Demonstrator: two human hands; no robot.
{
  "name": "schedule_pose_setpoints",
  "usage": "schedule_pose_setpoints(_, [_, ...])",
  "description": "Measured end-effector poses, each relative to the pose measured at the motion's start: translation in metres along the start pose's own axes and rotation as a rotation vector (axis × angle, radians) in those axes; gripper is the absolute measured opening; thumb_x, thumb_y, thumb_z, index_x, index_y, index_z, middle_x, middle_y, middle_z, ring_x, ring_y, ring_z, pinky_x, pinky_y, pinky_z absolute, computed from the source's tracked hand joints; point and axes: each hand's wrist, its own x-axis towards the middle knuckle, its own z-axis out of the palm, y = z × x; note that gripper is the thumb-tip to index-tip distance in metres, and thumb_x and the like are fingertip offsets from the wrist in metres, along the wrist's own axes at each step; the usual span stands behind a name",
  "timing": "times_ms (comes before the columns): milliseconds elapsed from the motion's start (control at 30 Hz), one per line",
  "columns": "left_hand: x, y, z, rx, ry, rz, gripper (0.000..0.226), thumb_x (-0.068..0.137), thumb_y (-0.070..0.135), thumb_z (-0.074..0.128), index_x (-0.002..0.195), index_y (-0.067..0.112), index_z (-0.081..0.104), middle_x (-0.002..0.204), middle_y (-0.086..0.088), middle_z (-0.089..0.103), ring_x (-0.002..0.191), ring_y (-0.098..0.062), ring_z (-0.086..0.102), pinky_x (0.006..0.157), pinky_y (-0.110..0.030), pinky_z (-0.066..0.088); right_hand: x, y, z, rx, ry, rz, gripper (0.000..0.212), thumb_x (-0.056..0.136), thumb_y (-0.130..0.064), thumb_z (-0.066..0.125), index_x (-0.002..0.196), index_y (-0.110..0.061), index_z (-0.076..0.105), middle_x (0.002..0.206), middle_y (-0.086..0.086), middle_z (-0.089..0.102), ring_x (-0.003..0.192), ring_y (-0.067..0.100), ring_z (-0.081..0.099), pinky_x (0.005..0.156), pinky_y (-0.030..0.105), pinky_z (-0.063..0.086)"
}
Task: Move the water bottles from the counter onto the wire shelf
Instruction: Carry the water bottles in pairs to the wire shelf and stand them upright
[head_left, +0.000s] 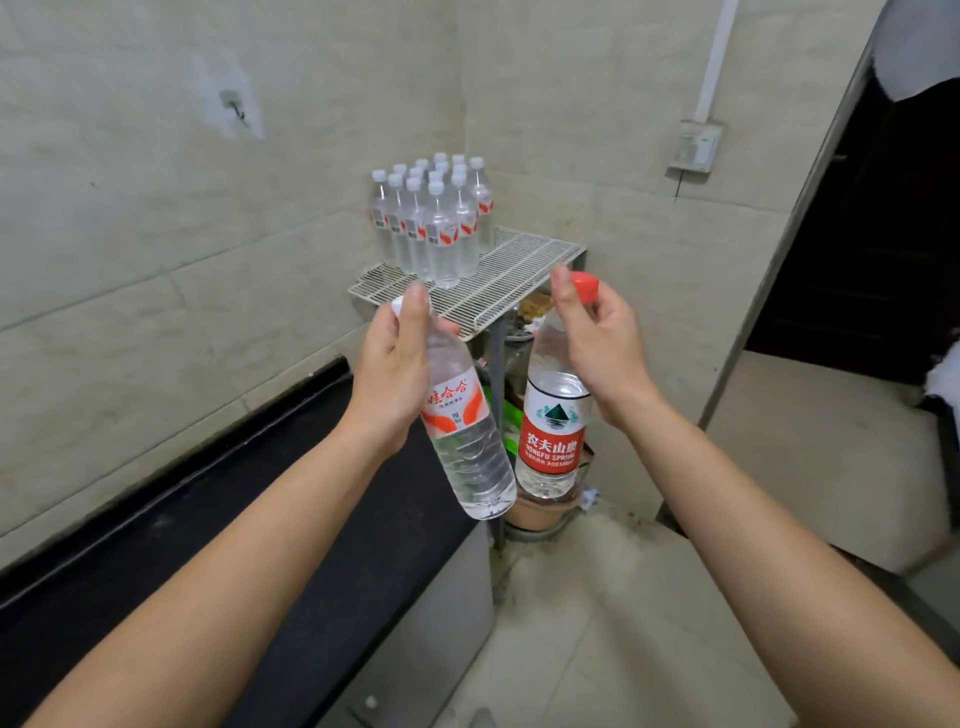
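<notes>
My left hand (390, 369) grips the neck of a clear water bottle with a white cap and an orange-and-white label (465, 441), which hangs tilted in the air. My right hand (597, 338) pinches the red cap of a second bottle with a red label (550, 421), hanging upright beside the first. Both bottles are in front of and below the white wire shelf (514, 280) in the corner. Several white-capped bottles (434, 223) stand packed together on the shelf's back left part.
A black counter (218, 525) runs along the tiled wall at the left. Under the shelf sit dishes and a brown bowl (535, 514). A dark doorway (872, 218) opens at the right, and a wall socket (696, 145) hangs above the shelf.
</notes>
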Motion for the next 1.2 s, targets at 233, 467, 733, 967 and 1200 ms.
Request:
schedule_pose_setpoints(233, [0.123,-0.035,0.067,0.053,-0.020,0.184,0.040,0.096,0.062,0.045,0.093,0.026,0.062,0.092,-0.002,0.076,0.089,-0.024,0.074,0.083,-0.046,0.059,0.140,0.052,-0.023,-0.079,-0.017,-0.055,0.056,0.067,-0.093,0.056,0.078,-0.040,0.070,0.077,-0.015,0.068,0.084,0.021,0.068,0.093,0.053,0.057])
schedule_pose_setpoints(467, [0.268,-0.044,0.124,0.118,-0.002,0.264,0.045,0.107,0.045,0.038,0.106,0.006,0.061,0.092,0.002,0.071,0.082,-0.003,0.068,0.072,-0.018,0.053,0.298,0.066,-0.036,-0.155,0.068,-0.110,0.058,0.075,-0.088,0.052,0.082,-0.032,0.065,0.073,-0.023,0.069,0.074,-0.001,0.068,0.072,0.019,0.053])
schedule_pose_setpoints(733, [0.377,-0.066,0.180,0.164,0.032,0.337,0.048,0.106,0.044,0.038,0.108,0.000,0.058,0.096,-0.007,0.071,0.089,-0.017,0.070,0.076,-0.023,0.056,0.428,0.112,-0.050,0.041,0.028,-0.105,0.051,0.066,-0.091,0.059,0.076,-0.042,0.067,0.073,-0.013,0.069,0.072,0.012,0.074,0.067,0.029,0.062])
schedule_pose_setpoints(967, [0.449,-0.116,0.222,0.337,0.205,0.305,0.036,0.107,0.044,0.041,0.108,0.014,0.061,0.100,-0.004,0.071,0.096,-0.019,0.069,0.086,-0.039,0.057,0.546,0.181,-0.052,0.034,-0.222,-0.150,0.042,0.086,-0.073,0.056,0.086,-0.031,0.062,0.096,0.006,0.068,0.095,0.022,0.071,0.068,0.018,0.057])
schedule_pose_setpoints(1200, [0.494,-0.143,0.238,0.518,0.432,0.184,0.030,0.093,0.069,0.047,0.101,0.041,0.055,0.095,0.014,0.066,0.088,-0.008,0.063,0.077,-0.027,0.052,0.638,0.225,-0.019,-0.146,-0.446,-0.295,0.029,0.095,-0.063,0.054,0.078,-0.039,0.052,0.092,-0.011,0.050,0.081,-0.005,0.052,0.074,0.013,0.035])
